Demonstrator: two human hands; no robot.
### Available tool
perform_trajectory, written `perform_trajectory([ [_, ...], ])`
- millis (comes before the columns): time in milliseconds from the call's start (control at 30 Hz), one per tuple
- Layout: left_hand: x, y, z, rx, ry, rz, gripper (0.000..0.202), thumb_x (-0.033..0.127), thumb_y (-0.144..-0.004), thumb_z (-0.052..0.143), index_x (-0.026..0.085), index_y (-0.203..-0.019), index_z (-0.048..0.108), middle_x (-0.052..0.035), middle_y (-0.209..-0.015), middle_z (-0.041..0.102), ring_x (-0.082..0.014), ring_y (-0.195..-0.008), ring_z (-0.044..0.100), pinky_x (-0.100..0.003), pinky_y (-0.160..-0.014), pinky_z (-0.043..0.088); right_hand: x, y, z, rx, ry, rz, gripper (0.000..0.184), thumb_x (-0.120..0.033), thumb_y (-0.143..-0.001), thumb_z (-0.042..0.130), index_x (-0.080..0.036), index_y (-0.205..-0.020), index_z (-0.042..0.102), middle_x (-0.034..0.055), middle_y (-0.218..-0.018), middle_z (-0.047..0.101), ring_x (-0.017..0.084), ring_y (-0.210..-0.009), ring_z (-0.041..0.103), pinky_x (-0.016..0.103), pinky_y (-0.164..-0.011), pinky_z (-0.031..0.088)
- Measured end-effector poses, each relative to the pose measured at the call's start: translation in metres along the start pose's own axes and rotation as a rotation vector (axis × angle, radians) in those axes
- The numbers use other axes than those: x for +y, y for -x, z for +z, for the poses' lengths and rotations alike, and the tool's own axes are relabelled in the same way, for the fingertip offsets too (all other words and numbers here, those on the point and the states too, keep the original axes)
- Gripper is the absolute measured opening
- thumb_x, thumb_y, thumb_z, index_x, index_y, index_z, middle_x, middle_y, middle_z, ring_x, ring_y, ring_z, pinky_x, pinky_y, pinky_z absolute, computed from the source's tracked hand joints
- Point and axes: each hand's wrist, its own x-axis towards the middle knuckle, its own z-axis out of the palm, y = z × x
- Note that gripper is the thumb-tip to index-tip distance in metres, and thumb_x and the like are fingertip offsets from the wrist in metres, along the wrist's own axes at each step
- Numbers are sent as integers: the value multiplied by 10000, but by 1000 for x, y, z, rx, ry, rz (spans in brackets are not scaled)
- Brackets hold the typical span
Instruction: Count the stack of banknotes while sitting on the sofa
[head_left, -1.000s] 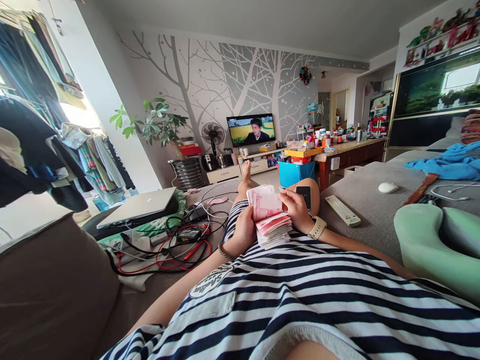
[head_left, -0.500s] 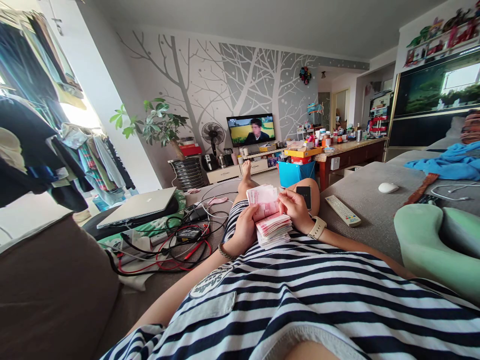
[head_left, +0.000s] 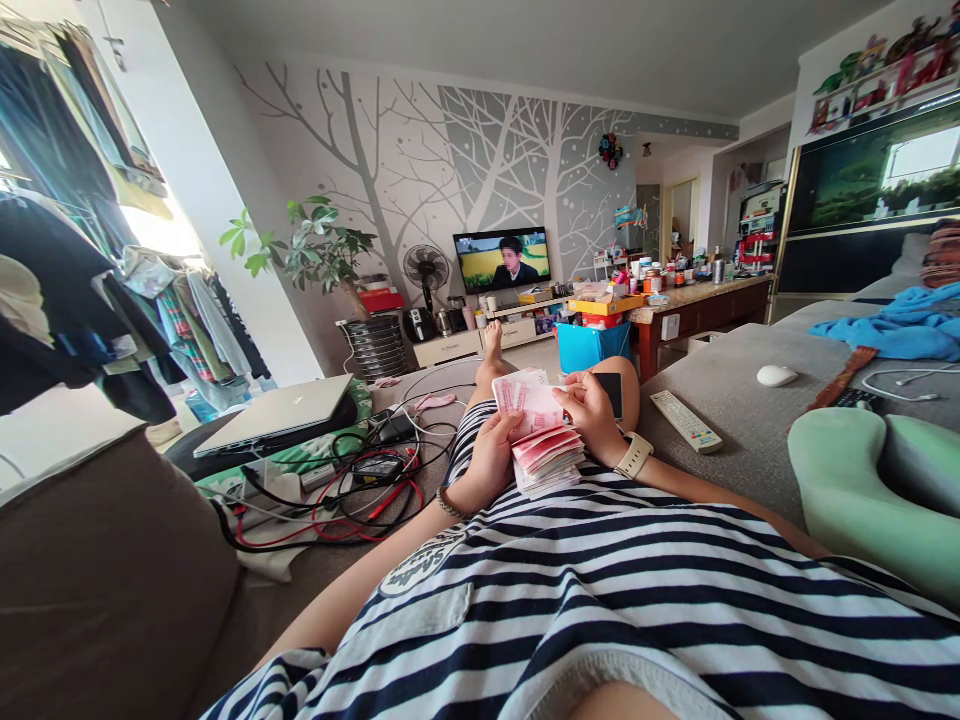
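I lie on a grey sofa in a striped shirt. A thick stack of pink banknotes (head_left: 546, 455) rests on my lap. My left hand (head_left: 491, 455) grips the stack from the left side, fingers curled round it. My right hand (head_left: 592, 408), with a pale watch on its wrist, pinches the top notes (head_left: 529, 395) and bends them upward. A dark phone (head_left: 611, 393) lies on my knee just behind the right hand.
A remote control (head_left: 684, 420) and a white mouse (head_left: 775, 376) lie on the sofa to my right, with a green cushion (head_left: 847, 480) nearer. To my left are tangled cables (head_left: 352, 490) and a laptop (head_left: 281, 412). A television (head_left: 501, 258) plays ahead.
My right hand has shifted up and slightly left, folding the top notes lower over the stack. The left hand and the stack stay put.
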Motion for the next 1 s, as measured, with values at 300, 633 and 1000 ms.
perform_trajectory([
  [300,-4,-4,-5,-8,2,21,160,306,-685,710,167,-761,682,-24,-697,676,-154,-596,590,-289,-607,498,-6,2,1,-33,-27,-36,344,-501,-834,606,-196,-713,505,-32,-604,461,129,-553,412,261,-531,314],
  [633,-3,-8,-1,73,24,8,157,347,-668,663,197,-674,617,-33,-678,668,-260,-858,673,-339,-718,545,-12,3,1,-49,-47,-28,345,-512,-838,585,-193,-720,528,-24,-614,460,129,-555,402,260,-525,319],
  [1000,17,13,9,134,-161,86,147,152,-679,611,226,-556,576,8,-463,502,-228,-711,579,-300,-674,491,-16,5,-1,-76,-23,-12,361,-537,-848,568,-200,-721,550,-27,-572,429,132,-528,379,263,-505,307],
])
